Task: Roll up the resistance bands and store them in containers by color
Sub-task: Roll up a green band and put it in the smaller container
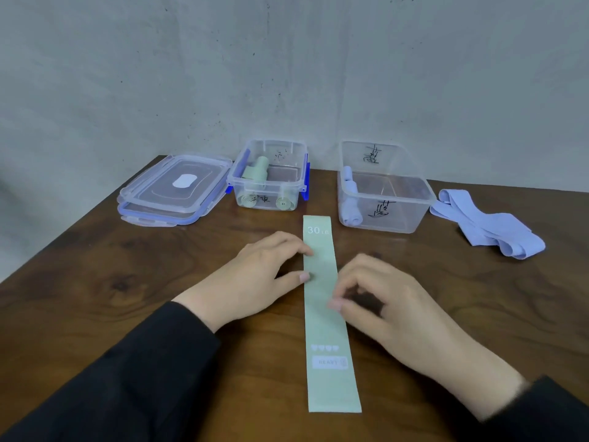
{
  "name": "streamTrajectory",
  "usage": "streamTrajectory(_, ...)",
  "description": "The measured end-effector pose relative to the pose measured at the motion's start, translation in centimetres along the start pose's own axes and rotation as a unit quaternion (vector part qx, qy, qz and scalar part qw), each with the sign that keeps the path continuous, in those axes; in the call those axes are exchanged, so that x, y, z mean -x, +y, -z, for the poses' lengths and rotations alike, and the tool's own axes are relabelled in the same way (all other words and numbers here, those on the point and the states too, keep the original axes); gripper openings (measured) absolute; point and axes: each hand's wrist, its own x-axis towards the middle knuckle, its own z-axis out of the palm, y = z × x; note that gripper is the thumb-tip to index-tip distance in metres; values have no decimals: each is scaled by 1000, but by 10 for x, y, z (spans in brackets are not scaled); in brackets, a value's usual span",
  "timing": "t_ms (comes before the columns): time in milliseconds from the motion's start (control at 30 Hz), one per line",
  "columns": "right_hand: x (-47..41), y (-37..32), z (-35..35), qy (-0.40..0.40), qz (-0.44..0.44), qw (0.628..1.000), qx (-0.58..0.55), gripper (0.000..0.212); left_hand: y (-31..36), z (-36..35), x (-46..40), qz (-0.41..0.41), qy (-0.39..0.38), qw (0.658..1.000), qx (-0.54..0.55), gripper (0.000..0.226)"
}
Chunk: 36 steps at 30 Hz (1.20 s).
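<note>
A pale green resistance band (328, 327) marked "30 LB" and "HEAVY" lies flat and unrolled on the wooden table (127, 266), running away from me. My left hand (261, 272) rests its fingertips on the band's left edge. Fingertips of my right hand (382, 301) touch its right edge; this hand is blurred. Behind stands a clear container (267, 186) with blue clips holding several rolled green bands (258, 173). To its right a larger clear container (387, 199) holds rolled blue bands (350, 199).
Two clear lids with blue clips (173, 189) lie stacked at the back left. A loose pile of unrolled blue bands (490, 228) lies at the right of the table. A grey wall stands behind the table.
</note>
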Motion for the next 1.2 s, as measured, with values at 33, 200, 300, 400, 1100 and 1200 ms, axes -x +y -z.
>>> streamTrajectory(33, 12, -5, 0, -38, 18, 999, -16, 13, 2, -2, 2, -4, 8, 1000, -1, 32)
streamTrajectory(200, 52, -9, -10, -143, 70, 986, 46, 23, 22, -12, 22, -56, -3, 998, -42, 26)
streamTrajectory(300, 56, -11, -11, -151, 59, 985, 64, 22, 37, -17, 42, -99, -7, 994, -52, 20)
streamTrajectory(400, 56, -13, -12, -154, 42, 986, 58, 19, 47, -18, 64, -148, -17, 987, -59, 11)
streamTrajectory(1100, 53, -17, -11, -136, 21, 990, 33, 8, 61, -16, 82, -138, -57, 988, -46, 6)
streamTrajectory(1200, 52, -16, -12, -131, 22, 990, 39, 5, 60, -15, 82, -155, -51, 984, -68, 9)
